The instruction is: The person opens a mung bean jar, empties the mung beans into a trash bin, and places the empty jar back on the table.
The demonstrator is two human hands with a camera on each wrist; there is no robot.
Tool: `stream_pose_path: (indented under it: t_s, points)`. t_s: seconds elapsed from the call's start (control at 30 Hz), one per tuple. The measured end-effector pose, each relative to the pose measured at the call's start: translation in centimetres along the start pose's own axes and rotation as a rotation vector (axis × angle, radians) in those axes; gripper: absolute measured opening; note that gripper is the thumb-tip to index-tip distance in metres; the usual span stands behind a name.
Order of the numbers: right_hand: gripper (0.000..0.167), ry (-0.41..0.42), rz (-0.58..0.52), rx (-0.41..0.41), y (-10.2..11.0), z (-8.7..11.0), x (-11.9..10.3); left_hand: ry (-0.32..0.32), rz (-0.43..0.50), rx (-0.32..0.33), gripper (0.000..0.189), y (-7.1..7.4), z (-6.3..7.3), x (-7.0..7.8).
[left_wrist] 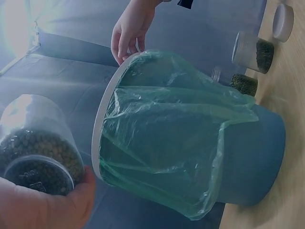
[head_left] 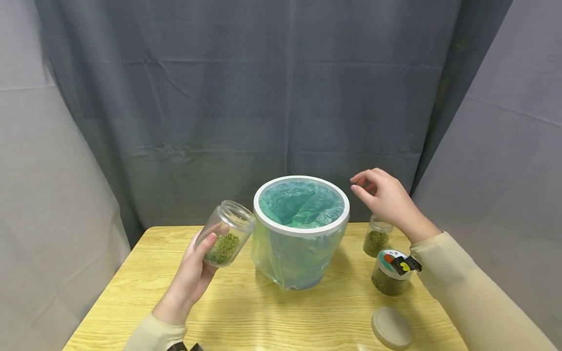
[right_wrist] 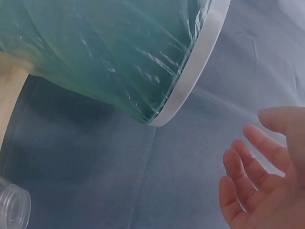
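Observation:
In the head view my left hand grips a lidless clear jar, tilted to the right beside the bin. Small green pellets or seeds lie in its lower part. The left wrist view shows the jar's base with fingers around it. A bin with a white rim and a translucent green liner bag stands in the middle. To the right of the rim my right hand hovers, fingers loosely bent and holding nothing, as the right wrist view confirms.
Under the right hand stands a second jar with green contents. Nearer is a squat jar with a coloured label on top. A beige round lid lies flat on the wooden table. Grey curtains hang around.

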State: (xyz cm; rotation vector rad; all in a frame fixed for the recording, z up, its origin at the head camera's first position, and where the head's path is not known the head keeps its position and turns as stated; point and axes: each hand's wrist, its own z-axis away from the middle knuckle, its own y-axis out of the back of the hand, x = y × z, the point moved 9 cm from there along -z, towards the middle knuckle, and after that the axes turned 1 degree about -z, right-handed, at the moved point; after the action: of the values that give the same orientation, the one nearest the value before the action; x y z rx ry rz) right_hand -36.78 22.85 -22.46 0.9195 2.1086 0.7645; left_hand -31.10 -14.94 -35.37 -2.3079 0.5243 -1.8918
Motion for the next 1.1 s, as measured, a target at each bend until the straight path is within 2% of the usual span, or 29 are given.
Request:
stream_pose_path:
  t_s: [0.13,0.47,0.67,1.1]
  points:
    - [0.018,-0.013,0.018,-0.021,-0.3,-0.6,0.4,0.017,-0.011,0.025,0.032,0.2,-0.5,0.3]
    - [0.020,-0.026,0.064,-0.137,-1.8,-2.2,1.0,0.075,-0.033,0.044,0.052,0.7,-1.1,0.4]
    - [0.024,-0.053,0.098,-0.236,-2.9,-2.8,1.4,0.081,-0.032,0.033,0.052,0.8,-1.6,0.6]
    - [0.028,0.045,0.175,-0.381,-4.5,-3.7,1.7,0.107,-0.067,0.018,0.050,0.6,-1.9,1.1]
